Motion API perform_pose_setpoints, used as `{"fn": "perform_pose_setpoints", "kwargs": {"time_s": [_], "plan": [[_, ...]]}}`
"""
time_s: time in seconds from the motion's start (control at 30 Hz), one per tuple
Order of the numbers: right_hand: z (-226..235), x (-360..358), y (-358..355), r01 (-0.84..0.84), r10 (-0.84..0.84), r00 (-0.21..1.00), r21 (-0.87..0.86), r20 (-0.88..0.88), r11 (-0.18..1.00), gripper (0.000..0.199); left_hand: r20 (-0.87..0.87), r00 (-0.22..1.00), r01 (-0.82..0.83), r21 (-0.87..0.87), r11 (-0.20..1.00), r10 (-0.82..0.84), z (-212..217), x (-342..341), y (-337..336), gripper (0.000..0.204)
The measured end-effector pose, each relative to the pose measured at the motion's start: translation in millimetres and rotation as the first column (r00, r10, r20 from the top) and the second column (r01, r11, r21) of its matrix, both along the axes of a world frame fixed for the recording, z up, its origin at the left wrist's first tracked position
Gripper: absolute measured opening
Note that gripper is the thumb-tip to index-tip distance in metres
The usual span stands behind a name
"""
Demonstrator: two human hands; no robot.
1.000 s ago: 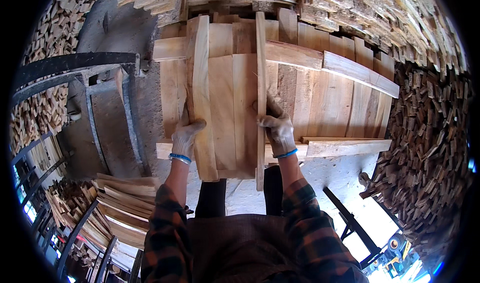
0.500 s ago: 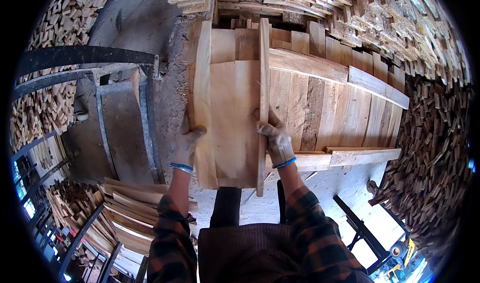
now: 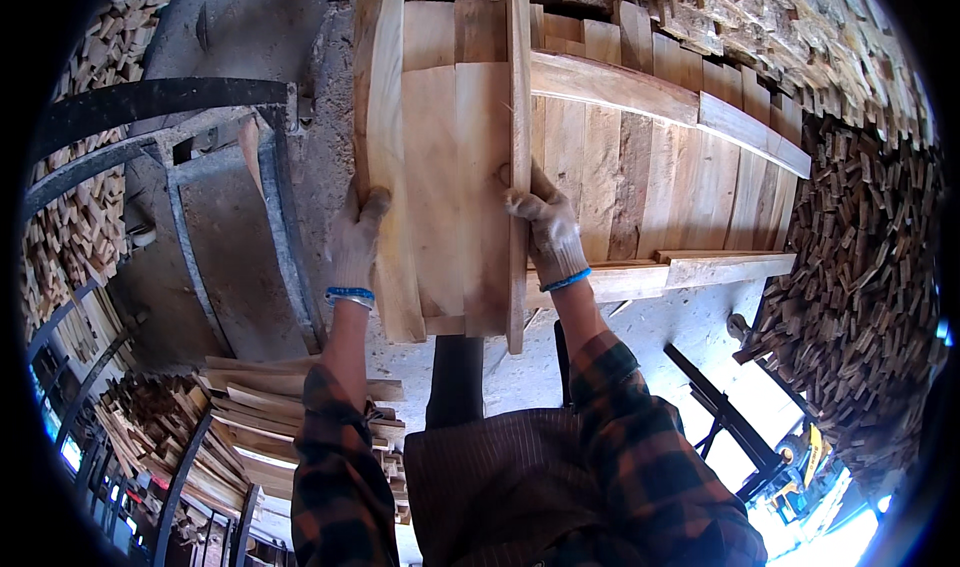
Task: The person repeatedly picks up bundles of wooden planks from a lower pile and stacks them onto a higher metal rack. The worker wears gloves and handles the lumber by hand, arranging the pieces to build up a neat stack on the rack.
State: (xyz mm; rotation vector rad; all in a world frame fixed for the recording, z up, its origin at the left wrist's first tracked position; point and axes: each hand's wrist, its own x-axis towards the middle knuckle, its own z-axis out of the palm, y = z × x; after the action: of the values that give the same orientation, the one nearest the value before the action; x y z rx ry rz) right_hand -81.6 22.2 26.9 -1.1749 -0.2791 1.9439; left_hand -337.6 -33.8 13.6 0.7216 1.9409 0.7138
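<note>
I am holding a bundle of boards (image 3: 445,167) upright in front of me, squaring it between both hands. My left hand (image 3: 352,242) is wrapping its gloved fingers around the thick left board; my right hand (image 3: 545,232) is gripping the thin board on edge at the right. Beyond lies the table (image 3: 640,182) of laid planks, scrap stacks at left. Judging by this, the next move calls for even pressure, so no board slips.

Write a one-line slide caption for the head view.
Gloved left hand and right hand grip a bundle of pale wooden boards.

Firewood stacks (image 3: 860,297) all around, concrete floor (image 3: 640,347), bright daylight.
</note>
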Motion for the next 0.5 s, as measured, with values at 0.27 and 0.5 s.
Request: {"fn": "perform_pose_setpoints", "kwargs": {"time_s": [0.27,0.5], "plan": [[5.7,3.4,4.8,-0.095,0.067,0.967,0.103,0.247,0.99,0.069,-0.056,0.995,0.078,-0.059,0.995,-0.082,21.6,12.0,16.4,0.054],[-3.7,43.1,24.1,-0.487,0.145,0.357,0.051,0.923,0.872,0.076,0.035,0.999,-0.003,-0.124,0.992,0.008,12.1,16.0,15.1,0.048]]}}
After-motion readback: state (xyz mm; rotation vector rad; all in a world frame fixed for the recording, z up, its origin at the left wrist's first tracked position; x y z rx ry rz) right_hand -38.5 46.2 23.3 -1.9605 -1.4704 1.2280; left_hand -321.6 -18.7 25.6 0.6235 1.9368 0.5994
